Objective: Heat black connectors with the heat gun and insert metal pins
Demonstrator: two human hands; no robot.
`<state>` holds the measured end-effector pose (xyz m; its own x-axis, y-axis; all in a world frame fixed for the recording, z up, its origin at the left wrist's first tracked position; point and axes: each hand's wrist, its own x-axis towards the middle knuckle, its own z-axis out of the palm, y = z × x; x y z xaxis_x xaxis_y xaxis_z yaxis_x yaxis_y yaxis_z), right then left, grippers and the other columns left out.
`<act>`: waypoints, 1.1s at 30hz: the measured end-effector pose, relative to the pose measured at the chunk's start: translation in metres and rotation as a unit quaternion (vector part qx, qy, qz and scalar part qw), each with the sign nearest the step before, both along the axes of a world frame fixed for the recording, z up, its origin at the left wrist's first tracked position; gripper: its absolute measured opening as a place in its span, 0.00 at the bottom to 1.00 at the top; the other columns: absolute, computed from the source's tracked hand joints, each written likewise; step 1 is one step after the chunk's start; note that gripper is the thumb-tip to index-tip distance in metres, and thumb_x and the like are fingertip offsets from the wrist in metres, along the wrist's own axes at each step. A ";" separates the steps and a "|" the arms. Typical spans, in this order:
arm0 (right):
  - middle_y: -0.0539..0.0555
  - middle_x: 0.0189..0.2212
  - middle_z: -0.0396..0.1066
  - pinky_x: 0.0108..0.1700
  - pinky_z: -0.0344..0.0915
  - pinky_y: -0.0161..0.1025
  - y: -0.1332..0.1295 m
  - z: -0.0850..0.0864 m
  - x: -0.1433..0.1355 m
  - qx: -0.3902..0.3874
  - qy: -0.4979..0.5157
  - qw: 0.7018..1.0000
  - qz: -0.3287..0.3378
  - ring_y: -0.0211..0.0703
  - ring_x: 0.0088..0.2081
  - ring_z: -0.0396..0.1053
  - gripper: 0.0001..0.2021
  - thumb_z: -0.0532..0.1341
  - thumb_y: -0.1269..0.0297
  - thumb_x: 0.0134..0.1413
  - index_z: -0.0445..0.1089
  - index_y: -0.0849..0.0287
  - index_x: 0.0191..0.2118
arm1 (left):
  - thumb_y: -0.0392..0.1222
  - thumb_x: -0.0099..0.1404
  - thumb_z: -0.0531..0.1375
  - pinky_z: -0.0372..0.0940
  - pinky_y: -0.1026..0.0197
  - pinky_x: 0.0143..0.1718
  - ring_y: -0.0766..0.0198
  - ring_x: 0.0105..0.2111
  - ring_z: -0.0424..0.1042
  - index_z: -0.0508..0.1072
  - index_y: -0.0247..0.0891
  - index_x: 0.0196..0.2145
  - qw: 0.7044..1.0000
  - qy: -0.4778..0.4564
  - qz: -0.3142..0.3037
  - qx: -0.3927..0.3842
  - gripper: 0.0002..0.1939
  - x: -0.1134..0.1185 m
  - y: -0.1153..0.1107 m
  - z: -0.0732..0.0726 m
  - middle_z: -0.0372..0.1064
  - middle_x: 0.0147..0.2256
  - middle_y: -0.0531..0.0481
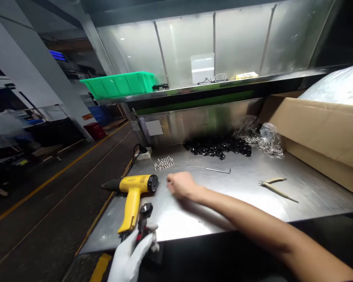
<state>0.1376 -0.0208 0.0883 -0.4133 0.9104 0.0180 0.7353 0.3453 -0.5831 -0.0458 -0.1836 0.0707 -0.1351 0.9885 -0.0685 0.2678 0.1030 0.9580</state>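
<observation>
My left hand, in a white glove, is closed around a black part with a rounded end at the bench's front edge. A bit of red shows on that part near my fingers; its exact kind is unclear. Bare and curled, my right hand hovers over or rests on the bench, right of a yellow heat gun. Whatever its fingers pinch, if anything, is hidden. Just beyond it lies a group of small shiny metal pieces. A hex key lies to the right of these.
Black parts are piled at the back, beside plastic bags of metal pieces. Pliers lie at the right, near a cardboard box. A green bin and eyeglasses are on the shelf. A power strip sits back left.
</observation>
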 end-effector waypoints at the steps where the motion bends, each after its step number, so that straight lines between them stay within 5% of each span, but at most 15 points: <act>1: 0.59 0.54 0.70 0.56 0.68 0.57 0.003 -0.004 0.034 0.028 -0.029 0.999 -0.020 0.51 0.54 0.69 0.16 0.62 0.57 0.66 0.70 0.60 0.54 | 0.57 0.60 0.65 0.70 0.58 0.37 0.57 0.31 0.73 0.79 0.39 0.34 0.998 0.049 -0.010 0.028 0.17 0.006 0.009 0.002 0.75 0.28 0.50; 5: 0.60 0.57 0.67 0.58 0.66 0.57 0.016 -0.028 0.151 0.096 -0.120 0.983 -0.101 0.53 0.56 0.67 0.17 0.62 0.58 0.66 0.70 0.59 0.55 | 0.52 0.64 0.61 0.70 0.57 0.45 0.56 0.40 0.76 0.79 0.38 0.41 0.982 0.148 -0.057 0.100 0.16 0.035 0.057 -0.001 0.78 0.39 0.48; 9: 0.58 0.52 0.71 0.55 0.69 0.55 0.019 -0.057 0.202 0.105 -0.155 0.974 -0.124 0.50 0.52 0.70 0.16 0.62 0.56 0.65 0.71 0.61 0.52 | 0.46 0.66 0.58 0.69 0.58 0.41 0.58 0.36 0.75 0.77 0.37 0.41 0.959 0.215 -0.126 0.133 0.12 0.072 0.109 -0.013 0.78 0.36 0.49; 14: 0.56 0.47 0.73 0.53 0.69 0.53 0.020 -0.072 0.211 0.127 -0.139 0.976 -0.109 0.48 0.49 0.72 0.13 0.61 0.57 0.66 0.72 0.62 0.48 | 0.41 0.67 0.57 0.65 0.59 0.41 0.61 0.36 0.72 0.73 0.39 0.39 0.878 0.374 -0.222 0.202 0.06 0.107 0.155 -0.022 0.74 0.36 0.50; 20: 0.56 0.38 0.74 0.47 0.68 0.49 0.008 -0.076 0.230 0.149 -0.058 0.982 -0.103 0.45 0.38 0.72 0.13 0.51 0.66 0.71 0.69 0.64 0.51 | 0.54 0.68 0.60 0.62 0.57 0.39 0.58 0.37 0.70 0.71 0.39 0.40 0.794 0.500 -0.270 0.217 0.14 0.122 0.176 -0.034 0.71 0.36 0.47; 25: 0.59 0.47 0.75 0.43 0.66 0.40 0.006 -0.075 0.237 0.172 0.066 0.981 -0.069 0.44 0.42 0.73 0.17 0.52 0.71 0.67 0.67 0.65 0.57 | 0.57 0.68 0.60 0.62 0.57 0.39 0.58 0.36 0.69 0.71 0.39 0.39 0.781 0.523 -0.276 0.202 0.17 0.123 0.177 -0.036 0.70 0.35 0.47; 29: 0.48 0.27 0.75 0.30 0.62 0.34 0.006 -0.069 0.236 0.133 0.171 0.976 -0.028 0.34 0.26 0.68 0.10 0.59 0.64 0.65 0.77 0.60 0.43 | 0.56 0.67 0.62 0.62 0.57 0.38 0.57 0.36 0.69 0.72 0.39 0.39 0.787 0.523 -0.267 0.192 0.16 0.122 0.179 -0.037 0.70 0.35 0.48; 33: 0.44 0.21 0.71 0.22 0.57 0.31 0.005 -0.067 0.235 0.057 0.228 0.972 -0.012 0.29 0.21 0.63 0.07 0.63 0.64 0.62 0.80 0.57 0.38 | 0.53 0.66 0.63 0.63 0.56 0.40 0.58 0.36 0.70 0.74 0.39 0.38 0.797 0.515 -0.261 0.177 0.14 0.121 0.181 -0.038 0.70 0.35 0.48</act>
<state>0.3724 -0.0155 0.0217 -0.3175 0.9011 0.2953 0.4179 0.4125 -0.8095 0.0756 -0.0023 0.0322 0.4958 0.8615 0.1095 0.8490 -0.5074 0.1476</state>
